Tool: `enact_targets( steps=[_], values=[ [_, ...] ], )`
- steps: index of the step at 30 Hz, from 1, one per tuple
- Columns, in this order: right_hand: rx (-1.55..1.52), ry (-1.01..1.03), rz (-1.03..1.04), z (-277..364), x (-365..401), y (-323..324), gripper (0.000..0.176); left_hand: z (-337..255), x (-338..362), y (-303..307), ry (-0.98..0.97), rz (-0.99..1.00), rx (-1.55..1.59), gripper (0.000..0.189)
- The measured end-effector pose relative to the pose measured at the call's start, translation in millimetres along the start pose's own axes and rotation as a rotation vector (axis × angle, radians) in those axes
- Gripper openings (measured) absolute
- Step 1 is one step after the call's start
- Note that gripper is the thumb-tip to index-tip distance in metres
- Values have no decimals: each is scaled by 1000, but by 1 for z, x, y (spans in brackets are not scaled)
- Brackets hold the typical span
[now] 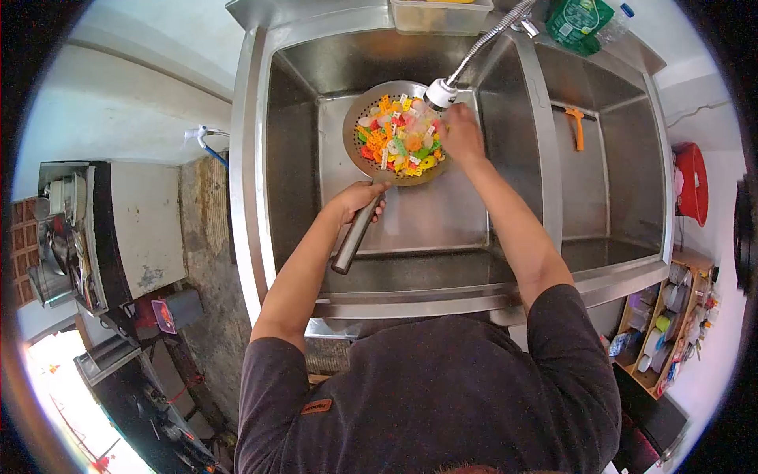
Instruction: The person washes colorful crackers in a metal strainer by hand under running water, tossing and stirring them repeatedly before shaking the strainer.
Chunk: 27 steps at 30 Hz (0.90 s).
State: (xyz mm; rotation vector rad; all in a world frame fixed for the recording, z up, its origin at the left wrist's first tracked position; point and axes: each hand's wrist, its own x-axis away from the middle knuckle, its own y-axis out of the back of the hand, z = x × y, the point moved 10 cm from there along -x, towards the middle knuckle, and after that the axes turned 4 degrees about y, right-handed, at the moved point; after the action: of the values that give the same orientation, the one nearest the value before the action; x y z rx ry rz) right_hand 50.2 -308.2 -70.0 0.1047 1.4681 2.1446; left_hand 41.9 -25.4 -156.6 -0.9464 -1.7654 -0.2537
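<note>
My left hand [359, 203] is closed around the metal handle [354, 241] of a round perforated strainer [359, 107] held over the sink basin. Small colourful pieces [399, 138] fill the strainer, in red, orange, yellow, green and white, some with holes through them. At the strainer's right rim is my right hand [462, 136], its fingers bent toward the pieces and partly smeared by motion. Just above that hand hangs the white tap head [440, 93] on a flexible metal hose [489, 39], pointing down at the strainer.
A second basin [580, 205] to the right holds an orange-handled squeegee [579, 130]. On the back ledge stand a plastic tub [438, 17], a green pouch [576, 24] and a clear bottle [617, 25]. A red basin [692, 183] hangs at the right wall.
</note>
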Motion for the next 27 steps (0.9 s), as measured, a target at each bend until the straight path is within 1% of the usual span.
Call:
enact_targets(
  steps=[2,3,5,6,7,8,9,10,11,12,13,14,15,16,17,18,19,20,21,22,24,25,26,27],
  values=[
    [-91,78,313,19,3,-50,55,-7,4,2,-7,-67,-182,43],
    [-94,83,313,29,2,-48,55,-9,4,2,-8,-72,-179,43],
    [-4,105,436,50,3,-47,86,-22,9,18,-15,-269,-501,59],
    [-5,114,435,55,5,-60,86,-18,7,20,-18,-275,-495,59],
    [-11,116,400,55,10,-80,97,-43,17,33,-296,-575,-771,63],
    [-16,119,364,59,10,-92,108,-68,40,30,-583,-877,-1037,66],
    [154,40,547,78,17,-77,95,-76,49,30,-582,-881,-1032,66],
    [155,44,553,76,22,-84,95,-84,64,27,-520,-794,-986,64],
    [183,132,444,76,25,-87,84,-89,80,25,-459,-706,-936,62],
    [213,223,327,77,25,-89,74,-99,103,25,-462,-710,-926,62],
    [-147,126,178,64,8,-86,56,-108,130,29,-502,-712,-785,58],
    [-140,137,187,49,-9,-99,56,-110,150,37,-536,-711,-640,54],
    [-234,32,403,23,-23,-130,59,-112,167,49,-626,-739,-527,56],
    [-326,-82,619,8,-19,-155,63,-113,182,62,-711,-763,-413,58],
    [-258,-145,628,42,-25,-100,66,-115,190,70,-713,-763,-400,58],
    [-250,-139,634,43,-26,-117,66,-117,202,81,-748,-786,-287,52],
    [-143,-16,557,43,-32,-137,75,-116,209,92,-780,-807,-176,46],
    [-39,104,471,50,-38,-145,84,-116,207,95,-783,-804,-172,46],
    [-61,-6,492,71,-23,-130,98,-114,202,101,-762,-833,-165,43],
    [-55,-4,491,75,-12,-143,98,-111,198,107,-739,-862,-156,41],
    [212,176,369,78,5,-172,104,-109,184,103,-743,-829,-169,40],
    [128,94,555,88,3,-142,99,-105,175,98,-685,-822,-270,40],
    [140,92,559,85,-1,-137,99,-102,165,94,-626,-813,-368,40],
    [177,65,560,75,-3,-135,93,-107,165,84,-659,-815,-524,42]
  ],
)
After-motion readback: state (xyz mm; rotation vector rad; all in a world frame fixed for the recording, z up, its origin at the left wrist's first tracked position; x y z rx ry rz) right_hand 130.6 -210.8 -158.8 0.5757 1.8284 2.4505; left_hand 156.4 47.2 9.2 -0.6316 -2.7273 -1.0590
